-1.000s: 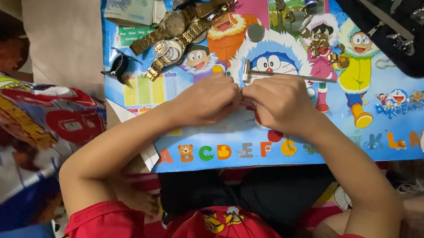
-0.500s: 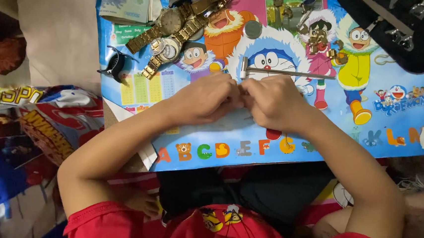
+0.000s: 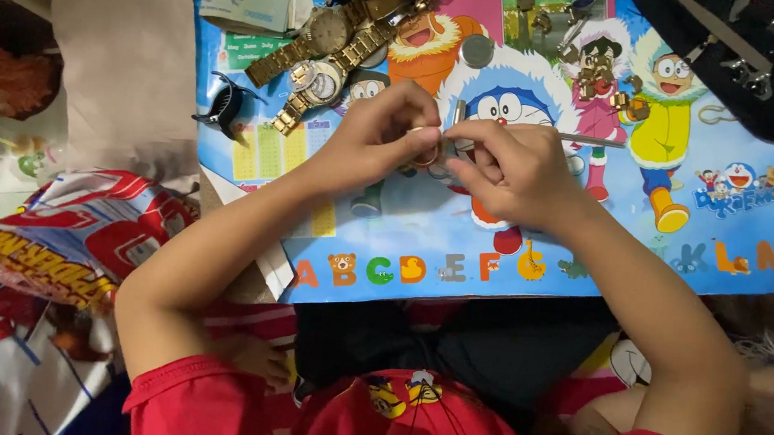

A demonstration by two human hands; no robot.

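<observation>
left hand [image 3: 379, 140] and right hand [image 3: 508, 167]: brought together, fingertips meeting over the cartoon board [image 3: 494, 243]. left hand pinches a small ring-shaped piece [image 3: 426, 149], possibly a watch part; too small to tell. right hand grips a thin metal tool [image 3: 583, 139], its shaft pointing right. gold watches [image 3: 345, 42]: lying on the board's upper left. black clip [image 3: 224, 106]: at the board's left edge. black bag [image 3: 744, 52]: upper right corner.
</observation>
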